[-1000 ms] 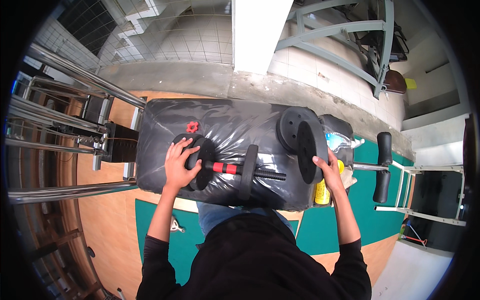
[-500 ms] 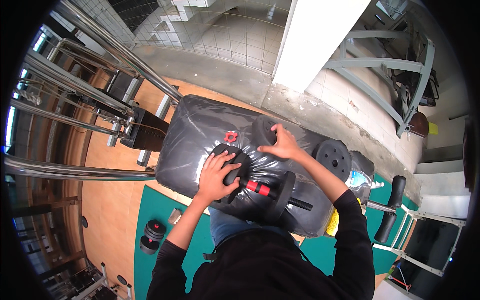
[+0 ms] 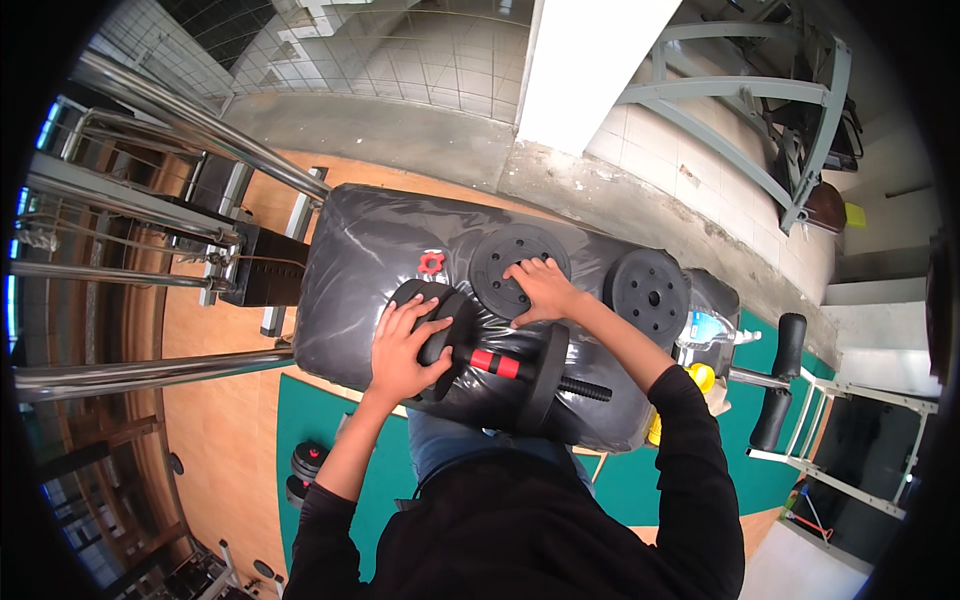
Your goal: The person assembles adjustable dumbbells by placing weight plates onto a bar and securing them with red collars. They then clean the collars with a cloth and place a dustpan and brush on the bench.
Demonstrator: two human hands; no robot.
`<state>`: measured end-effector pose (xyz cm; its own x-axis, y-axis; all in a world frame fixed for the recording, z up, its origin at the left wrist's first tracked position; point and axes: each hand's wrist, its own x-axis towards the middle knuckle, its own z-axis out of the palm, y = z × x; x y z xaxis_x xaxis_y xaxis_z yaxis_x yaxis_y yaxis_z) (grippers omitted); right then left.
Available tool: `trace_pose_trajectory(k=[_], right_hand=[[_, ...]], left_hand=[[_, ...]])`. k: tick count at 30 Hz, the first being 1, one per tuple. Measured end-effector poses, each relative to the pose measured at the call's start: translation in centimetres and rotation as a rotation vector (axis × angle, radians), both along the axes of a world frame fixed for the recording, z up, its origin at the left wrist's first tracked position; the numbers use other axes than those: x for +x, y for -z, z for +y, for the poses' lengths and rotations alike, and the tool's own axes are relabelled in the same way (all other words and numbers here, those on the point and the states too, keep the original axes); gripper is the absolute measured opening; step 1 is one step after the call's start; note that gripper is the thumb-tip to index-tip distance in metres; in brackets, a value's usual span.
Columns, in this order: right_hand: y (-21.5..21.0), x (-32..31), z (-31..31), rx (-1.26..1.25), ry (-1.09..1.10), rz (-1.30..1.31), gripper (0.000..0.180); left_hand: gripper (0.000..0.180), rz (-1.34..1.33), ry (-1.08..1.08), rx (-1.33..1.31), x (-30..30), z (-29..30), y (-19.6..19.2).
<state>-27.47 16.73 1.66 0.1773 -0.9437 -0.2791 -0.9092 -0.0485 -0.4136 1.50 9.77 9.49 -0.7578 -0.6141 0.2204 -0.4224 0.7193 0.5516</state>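
Dumbbell (image 3: 500,362) under left hand (image 3: 402,350), loose plate (image 3: 518,262) under flat right hand (image 3: 543,290), black-wrapped bench (image 3: 360,260).

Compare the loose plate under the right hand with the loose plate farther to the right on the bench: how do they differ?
The plate under the right hand is touched, its fingers spread across it; the far plate lies untouched. The touched plate lies near the red collar nut; the far plate sits toward the bench's right end. Both are black, round, flat on the black-wrapped bench.
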Motion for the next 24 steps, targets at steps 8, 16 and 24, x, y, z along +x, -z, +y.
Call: trace_pose_trajectory(k=[8,16,24], right_hand=[[-1.6,-2.8,6.5,-0.351,0.463,-0.193,0.050],[-0.3,-4.4,18.6,-0.143,0.963,0.412,0.102],[1.5,-6.8,17.0,-0.055,0.877,0.432,0.125]], left_hand=[[0.038,-0.034,0.008,-0.070,0.0,0.3,-0.2],[0.035,-0.029,0.037,-0.095,-0.2,0.8,-0.3],[0.035,-0.007,0.056,-0.111,-0.5,1.0,-0.8]])
